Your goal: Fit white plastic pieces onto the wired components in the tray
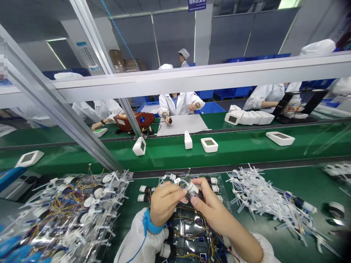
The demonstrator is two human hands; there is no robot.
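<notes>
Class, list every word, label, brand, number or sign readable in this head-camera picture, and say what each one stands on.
The blue overhead sign reads "物料放置区"; the wall panel and the small labels in the clear plastic bag are too small to read.

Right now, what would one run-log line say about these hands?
Left hand: holds clear tube | Right hand: grips white plastic fitting | Below: wired parts in clear bag
</notes>
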